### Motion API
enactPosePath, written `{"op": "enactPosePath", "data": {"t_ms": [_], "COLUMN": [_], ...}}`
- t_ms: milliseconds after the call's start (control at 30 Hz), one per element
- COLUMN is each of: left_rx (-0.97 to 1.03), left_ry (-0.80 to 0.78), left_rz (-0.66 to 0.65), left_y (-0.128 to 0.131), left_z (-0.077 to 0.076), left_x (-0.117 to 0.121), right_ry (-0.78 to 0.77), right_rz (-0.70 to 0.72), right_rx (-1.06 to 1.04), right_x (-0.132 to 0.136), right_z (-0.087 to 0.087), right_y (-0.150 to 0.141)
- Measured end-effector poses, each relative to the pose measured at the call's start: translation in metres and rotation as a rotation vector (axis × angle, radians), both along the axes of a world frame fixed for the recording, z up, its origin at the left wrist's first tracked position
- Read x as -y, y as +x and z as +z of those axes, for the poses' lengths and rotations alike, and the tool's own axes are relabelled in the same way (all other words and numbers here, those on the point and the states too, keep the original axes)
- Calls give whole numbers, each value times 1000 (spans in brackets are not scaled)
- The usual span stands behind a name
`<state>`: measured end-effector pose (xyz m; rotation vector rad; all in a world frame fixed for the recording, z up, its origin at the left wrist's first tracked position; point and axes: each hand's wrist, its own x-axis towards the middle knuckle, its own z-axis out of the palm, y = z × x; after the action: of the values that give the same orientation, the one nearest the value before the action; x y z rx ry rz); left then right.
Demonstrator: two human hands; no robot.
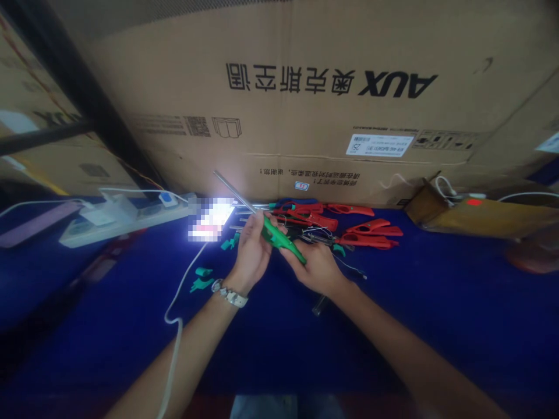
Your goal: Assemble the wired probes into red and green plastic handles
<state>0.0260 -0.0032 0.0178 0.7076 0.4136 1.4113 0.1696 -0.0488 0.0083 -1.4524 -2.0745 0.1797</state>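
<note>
A green long-nosed lighter (282, 237) with a thin metal tube slants up to the left above the blue table. My left hand (254, 247) is closed round its front, where the tube meets the green body. My right hand (318, 266) grips the rear end of the handle. Just beyond my hands lies a pile of red lighter casings (369, 234), with metal tubes and thin wires among them. Small green plastic pieces (201, 284) rest to the left of my left wrist. Under my right wrist sits a small clear part (320, 304), partly hidden.
A white power strip (126, 223) with plugs lies at the left, beside a pink flat object (39, 224). A bright, blurred-out screen (212, 220) has a white cable (177, 291) running towards me. Behind stands a large cardboard box (288, 116); an open carton (463, 215) is at right.
</note>
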Motion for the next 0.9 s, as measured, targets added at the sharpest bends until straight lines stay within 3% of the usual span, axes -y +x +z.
{"op": "enactPosePath", "data": {"t_ms": [200,467,667,900], "left_rx": [-92,-28,219,216], "left_ry": [-17,-115,-270,-303], "left_rz": [-18,40,-154,-338], "left_y": [7,13,17,17], "left_z": [-1,5,13,19], "left_x": [4,1,-5,-17], "right_ry": [-210,-422,-567,-777], "right_rz": [41,305,304,349], "right_rx": [-194,-561,-772,-971], "right_x": [2,1,-2,-4], "right_z": [0,0,-4,1], "right_y": [-8,-6,-12,-7]}}
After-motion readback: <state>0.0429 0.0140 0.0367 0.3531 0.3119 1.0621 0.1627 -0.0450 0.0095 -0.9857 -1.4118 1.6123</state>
